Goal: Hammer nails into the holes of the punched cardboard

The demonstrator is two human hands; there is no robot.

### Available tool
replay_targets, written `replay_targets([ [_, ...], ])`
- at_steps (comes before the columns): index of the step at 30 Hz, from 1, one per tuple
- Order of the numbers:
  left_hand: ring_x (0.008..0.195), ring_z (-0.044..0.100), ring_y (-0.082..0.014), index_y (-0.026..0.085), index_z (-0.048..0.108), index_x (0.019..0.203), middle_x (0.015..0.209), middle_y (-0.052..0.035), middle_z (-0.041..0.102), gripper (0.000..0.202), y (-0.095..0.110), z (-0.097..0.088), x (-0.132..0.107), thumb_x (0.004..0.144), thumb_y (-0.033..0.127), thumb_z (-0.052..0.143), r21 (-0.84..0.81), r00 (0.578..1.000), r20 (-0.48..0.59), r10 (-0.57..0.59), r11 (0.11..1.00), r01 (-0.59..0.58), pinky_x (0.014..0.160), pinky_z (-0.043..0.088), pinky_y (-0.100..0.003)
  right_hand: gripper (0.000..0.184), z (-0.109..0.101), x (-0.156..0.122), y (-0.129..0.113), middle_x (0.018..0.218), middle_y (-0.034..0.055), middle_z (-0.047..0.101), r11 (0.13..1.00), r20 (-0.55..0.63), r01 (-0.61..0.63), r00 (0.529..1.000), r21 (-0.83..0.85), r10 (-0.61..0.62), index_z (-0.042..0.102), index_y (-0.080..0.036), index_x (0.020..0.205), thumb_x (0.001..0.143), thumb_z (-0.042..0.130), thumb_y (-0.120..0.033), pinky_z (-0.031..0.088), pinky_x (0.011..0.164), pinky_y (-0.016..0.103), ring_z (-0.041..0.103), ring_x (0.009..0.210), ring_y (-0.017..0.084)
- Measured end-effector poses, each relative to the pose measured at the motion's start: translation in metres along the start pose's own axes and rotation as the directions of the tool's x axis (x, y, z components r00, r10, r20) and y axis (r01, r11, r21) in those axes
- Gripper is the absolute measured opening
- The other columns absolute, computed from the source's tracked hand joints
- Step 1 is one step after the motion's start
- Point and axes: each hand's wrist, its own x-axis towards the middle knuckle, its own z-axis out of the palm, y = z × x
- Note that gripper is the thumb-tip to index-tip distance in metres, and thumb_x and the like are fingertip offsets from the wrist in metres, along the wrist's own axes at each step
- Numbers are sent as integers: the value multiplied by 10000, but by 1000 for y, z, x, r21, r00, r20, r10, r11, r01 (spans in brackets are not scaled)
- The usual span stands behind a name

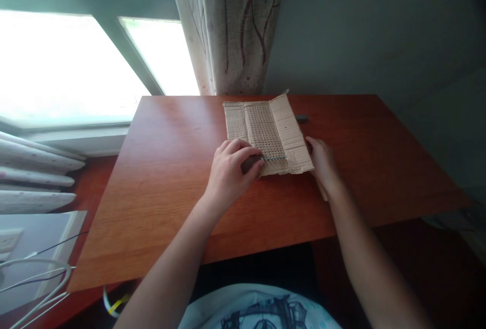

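Observation:
A piece of creased cardboard (294,139) with raised side flaps and a middle panel of small holes is tilted above the table. A dark greenish row, thread or beads (275,158), crosses the panel near its front edge. My left hand (231,167) is closed at the cardboard's front left corner, thumb and forefinger pinched beside the left end of that row. At the right edge, my right hand (322,162) has its fingers curled, partly hidden by the cardboard. A tan strip (322,190) sticks out below the right hand; I cannot tell whether it is held.
The reddish-brown wooden table (163,182) spreads around both hands. Behind the cardboard lies a small dark grey object (302,118). A curtain (243,30) and window stand at the back left, a wall (360,30) at the back right. Cables (41,283) hang at the lower left.

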Motion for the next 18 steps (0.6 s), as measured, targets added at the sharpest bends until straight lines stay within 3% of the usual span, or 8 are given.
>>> replay_targets([
  [7, 1004, 628, -248, 246, 764, 1005, 1020, -55, 721, 128, 1, 0, 0, 894, 270, 704, 3, 1000, 6, -14, 1000, 14, 938, 499, -437, 401, -2, 0, 0, 1037, 172, 712, 995, -7, 93, 996, 32, -93, 713, -177, 1163, 788, 572, -195, 534, 957, 544, 641, 1049, 366],
  [18, 999, 628, -247, 224, 768, 1011, 1013, -59, 720, 137, 1, 0, 1, 888, 249, 714, 0, 1000, 2, -3, 1000, 3, 932, 493, -425, 486, -4, -4, 2, 1105, 204, 682, 998, 38, 67, 997, -7, -67, 677, -130, 1248, 774, 600, -203, 516, 966, 554, 625, 1096, 395],
])
